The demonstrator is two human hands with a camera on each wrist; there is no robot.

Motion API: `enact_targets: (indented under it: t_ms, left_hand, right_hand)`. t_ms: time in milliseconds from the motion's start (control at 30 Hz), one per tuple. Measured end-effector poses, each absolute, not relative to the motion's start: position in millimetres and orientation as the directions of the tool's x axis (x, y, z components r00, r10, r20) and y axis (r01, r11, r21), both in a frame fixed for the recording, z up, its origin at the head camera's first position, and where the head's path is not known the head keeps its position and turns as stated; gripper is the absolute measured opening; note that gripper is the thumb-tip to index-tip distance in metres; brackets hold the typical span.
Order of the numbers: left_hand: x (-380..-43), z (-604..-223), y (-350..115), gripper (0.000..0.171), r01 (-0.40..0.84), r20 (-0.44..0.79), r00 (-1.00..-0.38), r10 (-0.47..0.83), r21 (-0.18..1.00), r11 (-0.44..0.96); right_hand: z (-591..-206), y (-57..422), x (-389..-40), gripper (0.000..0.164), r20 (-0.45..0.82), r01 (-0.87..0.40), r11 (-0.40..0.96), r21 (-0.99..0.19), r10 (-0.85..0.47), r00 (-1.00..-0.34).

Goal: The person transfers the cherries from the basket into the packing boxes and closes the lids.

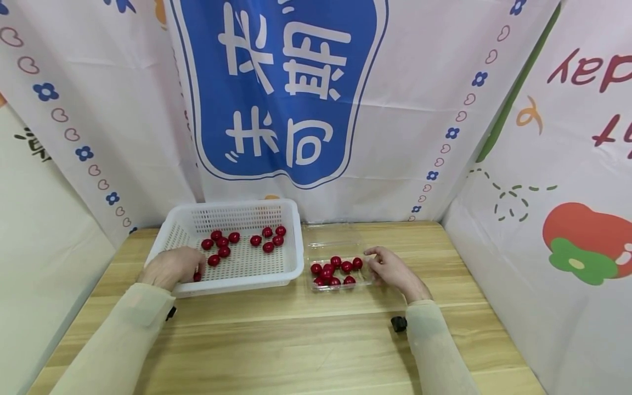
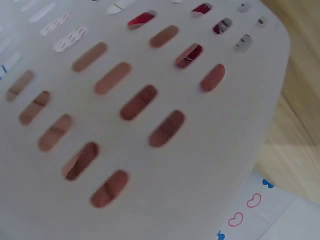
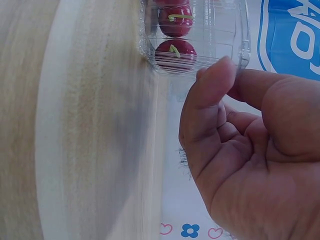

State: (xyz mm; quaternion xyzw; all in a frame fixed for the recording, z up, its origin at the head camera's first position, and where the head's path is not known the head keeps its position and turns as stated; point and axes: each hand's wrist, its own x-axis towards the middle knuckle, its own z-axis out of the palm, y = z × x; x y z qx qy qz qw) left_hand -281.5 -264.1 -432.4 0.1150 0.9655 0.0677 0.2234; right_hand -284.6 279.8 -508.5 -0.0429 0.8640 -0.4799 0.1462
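Bright, even head view; dimmer, softer wrist views, faint shadow on tabletop [image 3: 117, 170]

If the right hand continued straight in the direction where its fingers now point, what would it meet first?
Most likely the side of the clear box: the right hand seems to pinch its edge. Beyond that would come a red fruit, though depth is unclear.

A pale wood-grained desk [image 1: 296, 351] stands against a white cloth backdrop [image 1: 400, 142], slightly creased, with a blue panel [image 1: 276, 99] bearing white characters. Borders of hearts and blue flowers run down either side. The right-hand cloth [image 1: 582, 164] carries red lettering, a dashed green trail and a red fruit print [image 1: 575, 225]. Soft, even light leaves faint shadows on the desk.
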Motion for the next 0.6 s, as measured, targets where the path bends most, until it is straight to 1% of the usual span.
enact_targets:
  t_ms: [167, 333, 500, 600]
  left_hand:
    - [-284.7, -432.2, -259.7, 0.023, 0.286, -0.381, -0.865, 0.326, 0.159, 0.945]
    - [-283.7, -429.0, -252.9, 0.025, 0.332, -0.309, -0.876, 0.371, 0.172, 0.928]
    - [-278.3, -425.9, -241.7, 0.026, 0.397, -0.16, -0.892, 0.423, 0.172, 0.902]
    - [-274.7, -423.4, -232.8, 0.028, 0.441, -0.073, -0.887, 0.456, 0.16, 0.883]
  right_hand:
    - [-508.4, 279.7, -283.8, 0.045, -0.209, 0.063, 0.533, -0.843, -0.218, -0.953]
    - [-508.0, 279.6, -283.4, 0.045, -0.204, 0.059, 0.542, -0.838, -0.213, -0.956]
    - [-507.5, 278.9, -283.8, 0.045, -0.198, 0.058, 0.547, -0.835, -0.201, -0.959]
    - [-506.5, 278.4, -283.4, 0.045, -0.189, 0.051, 0.554, -0.831, -0.195, -0.962]
